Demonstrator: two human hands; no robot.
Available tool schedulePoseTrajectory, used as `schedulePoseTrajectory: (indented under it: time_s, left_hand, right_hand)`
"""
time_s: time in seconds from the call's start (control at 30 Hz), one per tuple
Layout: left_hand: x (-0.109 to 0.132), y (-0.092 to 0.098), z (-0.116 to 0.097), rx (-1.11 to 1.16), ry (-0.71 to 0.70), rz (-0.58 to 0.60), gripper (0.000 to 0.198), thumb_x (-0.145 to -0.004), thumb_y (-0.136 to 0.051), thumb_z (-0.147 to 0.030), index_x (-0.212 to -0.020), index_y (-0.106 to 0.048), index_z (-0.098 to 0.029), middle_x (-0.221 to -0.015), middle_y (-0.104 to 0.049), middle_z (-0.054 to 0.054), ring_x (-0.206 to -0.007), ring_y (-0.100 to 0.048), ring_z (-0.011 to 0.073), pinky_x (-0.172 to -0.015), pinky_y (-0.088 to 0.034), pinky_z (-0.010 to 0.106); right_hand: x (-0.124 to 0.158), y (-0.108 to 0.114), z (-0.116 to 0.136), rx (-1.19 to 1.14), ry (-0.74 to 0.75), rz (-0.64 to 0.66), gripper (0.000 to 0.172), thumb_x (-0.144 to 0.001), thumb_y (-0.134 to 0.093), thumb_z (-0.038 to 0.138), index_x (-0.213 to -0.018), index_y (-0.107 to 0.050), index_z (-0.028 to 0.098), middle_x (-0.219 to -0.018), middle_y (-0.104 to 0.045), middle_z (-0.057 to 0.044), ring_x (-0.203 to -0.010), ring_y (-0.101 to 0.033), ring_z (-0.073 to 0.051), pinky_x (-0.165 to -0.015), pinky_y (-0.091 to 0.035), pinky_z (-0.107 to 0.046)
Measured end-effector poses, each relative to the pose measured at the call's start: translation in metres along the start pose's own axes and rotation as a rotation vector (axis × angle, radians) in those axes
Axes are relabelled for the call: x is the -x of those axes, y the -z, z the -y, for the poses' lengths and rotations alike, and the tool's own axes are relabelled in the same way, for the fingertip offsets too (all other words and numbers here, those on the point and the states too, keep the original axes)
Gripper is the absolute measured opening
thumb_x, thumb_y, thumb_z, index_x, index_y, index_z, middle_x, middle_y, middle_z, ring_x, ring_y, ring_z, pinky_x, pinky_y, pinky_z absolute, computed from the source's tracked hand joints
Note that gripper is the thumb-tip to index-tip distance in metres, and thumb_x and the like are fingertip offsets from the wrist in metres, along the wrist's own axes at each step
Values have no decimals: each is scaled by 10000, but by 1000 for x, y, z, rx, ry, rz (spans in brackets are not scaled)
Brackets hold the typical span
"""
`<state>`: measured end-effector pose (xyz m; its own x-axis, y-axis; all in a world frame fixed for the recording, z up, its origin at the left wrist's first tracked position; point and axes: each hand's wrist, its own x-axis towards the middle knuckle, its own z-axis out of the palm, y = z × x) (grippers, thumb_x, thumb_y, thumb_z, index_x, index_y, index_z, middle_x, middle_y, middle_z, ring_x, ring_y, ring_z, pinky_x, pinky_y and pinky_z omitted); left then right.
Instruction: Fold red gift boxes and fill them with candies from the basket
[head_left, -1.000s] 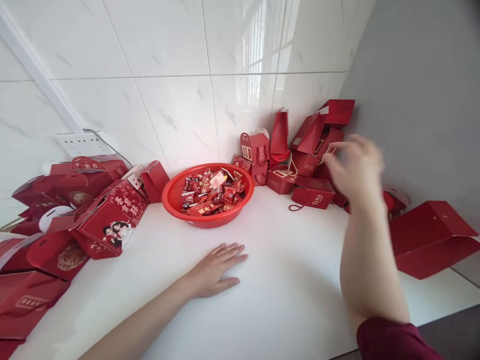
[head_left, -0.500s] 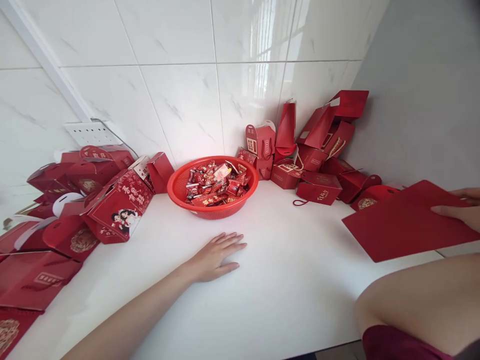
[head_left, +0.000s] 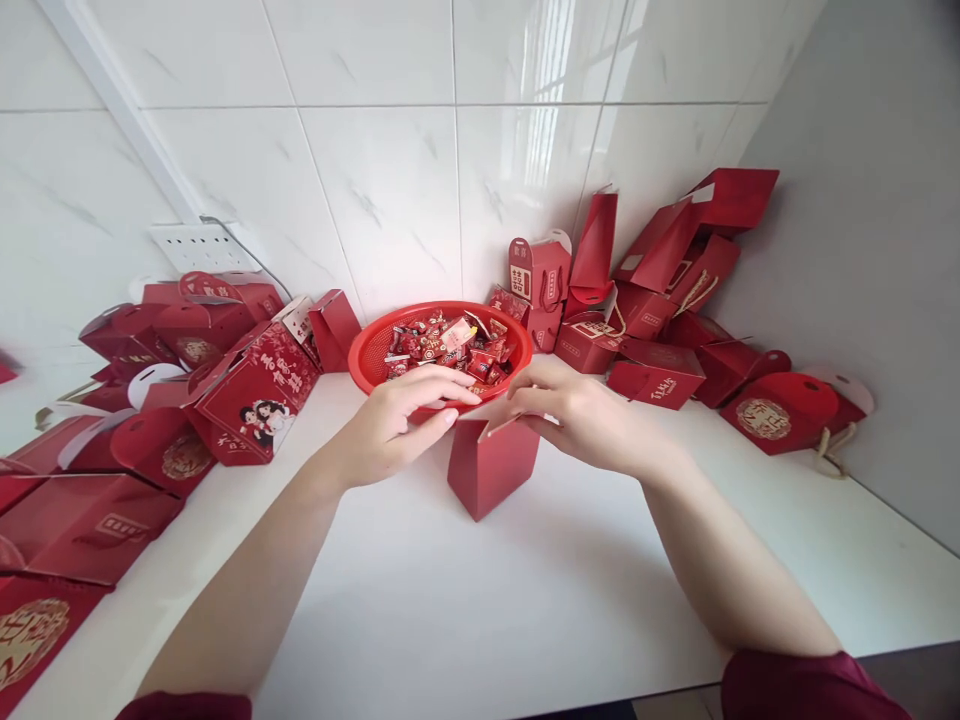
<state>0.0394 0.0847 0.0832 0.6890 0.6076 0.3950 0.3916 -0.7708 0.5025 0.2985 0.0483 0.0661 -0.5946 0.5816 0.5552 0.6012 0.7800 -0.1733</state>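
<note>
A small red paper box (head_left: 491, 465) stands upright on the white counter (head_left: 570, 590), just in front of a red plastic basket (head_left: 373, 350) full of wrapped candies (head_left: 448, 347). My left hand (head_left: 394, 425) pinches the box's left top edge between thumb and fingers. Gripping the right top edge is my right hand (head_left: 581, 415), its fingers curled over the rim. The box's top is open.
Several red gift boxes and bags are heaped at the back right corner (head_left: 660, 300) and along the left (head_left: 180, 390). A round-topped box (head_left: 780, 410) lies at the right by the grey wall. A white power strip (head_left: 196, 247) hangs on the tiled wall.
My right hand brought the flat red box from the far right to the middle, where it now stands unfolded. My left hand lifted off the counter and took its left edge.
</note>
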Motion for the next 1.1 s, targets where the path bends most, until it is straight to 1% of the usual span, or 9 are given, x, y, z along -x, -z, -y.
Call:
schedulePoseTrajectory:
  time_s: [0.13,0.23,0.33,0.43,0.63,0.73,0.9,1.03,1.1]
  left_hand:
    - [9,-7,6,-157,-49,156,326,-966,-429,-174,-1103,-701,-289,-1449,-487,26,-1307,-508,241,-1082,-457,395]
    - [11,-7,3,-198,-136,165,356,-930,-415,-98,-1078,-688,-272,-1456,-471,30,-1325,-485,240,-1090,-446,390]
    - [12,-5,-3,-221,-204,116,363,-899,-420,-60,-1086,-656,-264,-1421,-503,39,-1325,-483,233,-1110,-431,391]
    - [14,-3,-7,-253,-205,178,293,-907,-494,-136,-1106,-651,-282,-1419,-515,29,-1294,-513,239,-1090,-454,393]
    - [17,-2,-11,-325,-338,203,156,-923,-559,-190,-891,-705,-236,-1415,-547,28,-1277,-540,243,-1098,-446,404]
    - [16,-6,-11,-357,-418,198,169,-912,-585,-170,-848,-730,-229,-1457,-523,19,-1355,-473,271,-1144,-399,440]
    - [15,-9,-8,-327,-449,172,170,-914,-577,-133,-818,-709,-181,-1411,-572,71,-1338,-497,261,-1123,-432,416]
    - [17,-6,-12,-275,-538,66,124,-910,-574,-92,-925,-665,-175,-1206,-707,55,-1206,-605,213,-1108,-449,369]
    - [19,-3,-14,-278,-493,70,130,-921,-562,-100,-981,-643,-181,-1201,-707,49,-1190,-614,205,-1123,-428,375]
  right_hand:
    - [4,-4,1,-23,79,-13,324,-895,-505,4,-838,-735,225,-944,-609,-61,-872,-572,-172,-728,-467,-303]
    - [6,0,-2,-56,126,3,354,-870,-488,-15,-708,-709,209,-899,-580,-55,-802,-541,-155,-676,-440,-289]
    - [6,-2,-7,-139,147,36,366,-872,-466,-22,-748,-720,211,-974,-615,-63,-831,-566,-152,-706,-462,-290]
    - [5,-8,-12,-142,186,31,319,-901,-498,15,-809,-725,220,-995,-660,-56,-851,-596,-154,-728,-463,-297]
    - [4,-15,-12,-81,272,-121,171,-935,-598,132,-891,-727,236,-938,-705,-43,-860,-629,-169,-725,-454,-313]
    - [1,-17,-11,-230,220,-110,228,-925,-568,77,-917,-741,227,-942,-703,-57,-863,-643,-167,-734,-482,-306]
    - [-4,-18,-22,-586,37,108,431,-839,-448,-57,-984,-748,218,-1023,-709,-55,-888,-668,-155,-712,-510,-264]
    - [-14,-21,-44,-532,-123,43,543,-711,-399,-81,-960,-765,235,-993,-698,-34,-886,-644,-159,-723,-490,-266]
    - [-23,-24,-54,-610,-140,57,507,-699,-413,-58,-923,-769,225,-973,-700,-32,-896,-643,-163,-769,-499,-280]
